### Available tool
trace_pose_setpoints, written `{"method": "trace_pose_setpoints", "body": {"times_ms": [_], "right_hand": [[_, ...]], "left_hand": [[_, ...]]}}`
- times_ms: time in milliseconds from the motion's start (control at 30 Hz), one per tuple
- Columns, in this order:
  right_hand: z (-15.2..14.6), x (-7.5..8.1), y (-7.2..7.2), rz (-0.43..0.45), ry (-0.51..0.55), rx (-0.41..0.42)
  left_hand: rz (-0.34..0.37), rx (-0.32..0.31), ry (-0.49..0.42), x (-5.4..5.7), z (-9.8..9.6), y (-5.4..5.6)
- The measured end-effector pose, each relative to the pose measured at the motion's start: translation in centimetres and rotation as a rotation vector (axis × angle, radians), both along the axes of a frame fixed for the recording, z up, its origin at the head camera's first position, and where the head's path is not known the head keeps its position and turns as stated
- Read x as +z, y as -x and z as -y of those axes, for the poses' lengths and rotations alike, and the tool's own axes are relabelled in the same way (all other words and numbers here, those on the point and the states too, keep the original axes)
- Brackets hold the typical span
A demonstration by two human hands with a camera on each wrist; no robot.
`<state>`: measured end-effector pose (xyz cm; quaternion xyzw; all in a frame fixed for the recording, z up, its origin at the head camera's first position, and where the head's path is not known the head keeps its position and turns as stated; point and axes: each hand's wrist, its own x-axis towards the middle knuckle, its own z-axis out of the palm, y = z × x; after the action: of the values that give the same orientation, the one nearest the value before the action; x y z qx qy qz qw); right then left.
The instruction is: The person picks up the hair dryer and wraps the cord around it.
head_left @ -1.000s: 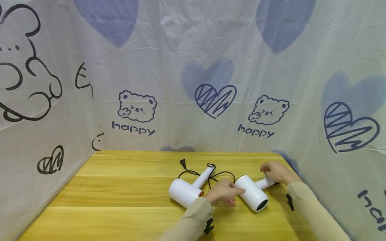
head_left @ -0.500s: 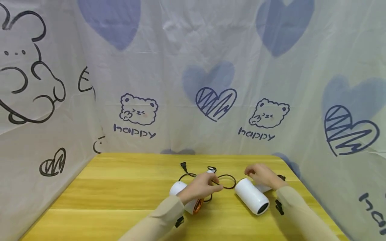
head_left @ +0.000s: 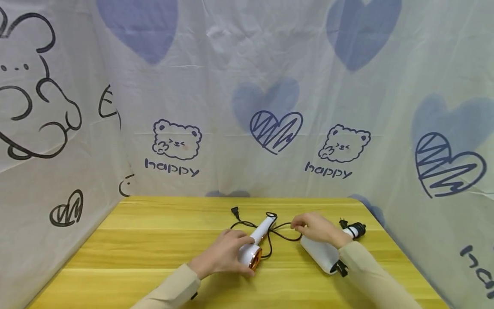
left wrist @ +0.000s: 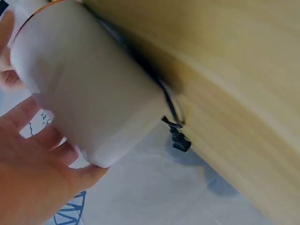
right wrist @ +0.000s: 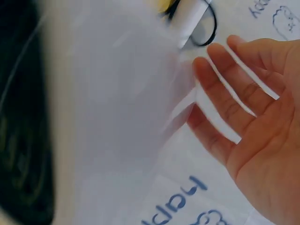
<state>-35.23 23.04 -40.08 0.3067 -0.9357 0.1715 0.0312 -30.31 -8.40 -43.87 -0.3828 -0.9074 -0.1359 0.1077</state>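
Observation:
My left hand [head_left: 223,253] grips the barrel of the left white hair dryer [head_left: 264,229], fingers and thumb on opposite sides. Its copper-coloured ring faces right, and its handle points toward the back. The left wrist view shows the smooth white barrel [left wrist: 89,84] against the fingertips, much of the hand outside that frame. My right hand [head_left: 318,228] is over the other white hair dryer [head_left: 317,253], fingers loosely bent. In the right wrist view those fingers [right wrist: 225,89] are spread beside the barrel; whether they touch it I cannot tell.
A black cord [head_left: 285,238] loops between the two dryers, with a plug [head_left: 235,212] behind the left one. Another cord [head_left: 359,229] is coiled round the right dryer's handle end. A printed curtain [head_left: 216,98] encloses the wooden table [head_left: 154,253].
My left hand has moved left from beside the right dryer onto the left dryer's barrel. My right hand has shifted left from the right dryer's handle to over its barrel.

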Motion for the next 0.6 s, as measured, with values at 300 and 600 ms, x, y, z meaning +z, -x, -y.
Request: {"method": "trace_pose_setpoints", "body": {"times_ms": [300, 600], "right_hand": [[2.5, -0.8, -0.9, 0.006, 0.006, -0.007], [4.6, -2.6, -0.8, -0.085, 0.135, -0.145]], "left_hand": [[-0.046, 0.029, 0.096, -1.1, 0.7, 0.0], [-0.156, 0.076, 0.183, -1.5, -0.3, 0.3]]}}
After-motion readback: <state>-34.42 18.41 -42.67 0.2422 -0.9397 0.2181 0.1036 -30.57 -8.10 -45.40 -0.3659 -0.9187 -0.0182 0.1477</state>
